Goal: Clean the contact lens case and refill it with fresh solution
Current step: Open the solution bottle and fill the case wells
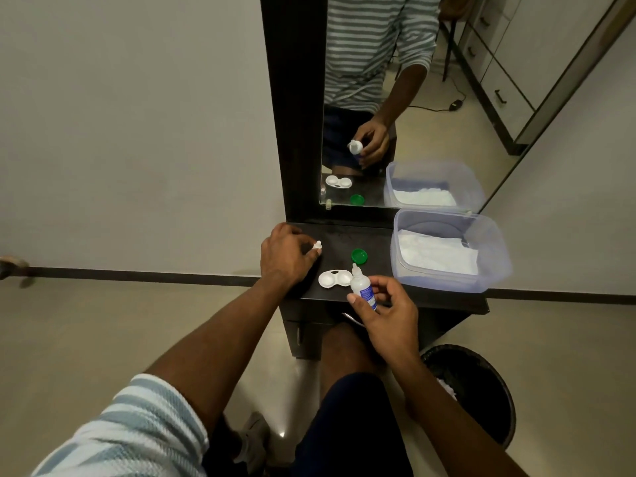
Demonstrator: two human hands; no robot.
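A white contact lens case (334, 279) lies open on the dark shelf (344, 237), both wells uncovered. A green cap (359, 255) sits just behind it. My right hand (385, 311) grips a small white solution bottle (362, 288) with a blue label, its uncapped nozzle tilted up-left beside the case. My left hand (285, 258) rests at the shelf's left end and pinches the bottle's small white cap (317, 246) against the surface.
A clear plastic tub (481, 256) holding white tissue stands on the shelf's right side. A mirror (413, 98) rises behind the shelf. A black waste bin (481, 390) stands on the floor at lower right. My knee is under the shelf.
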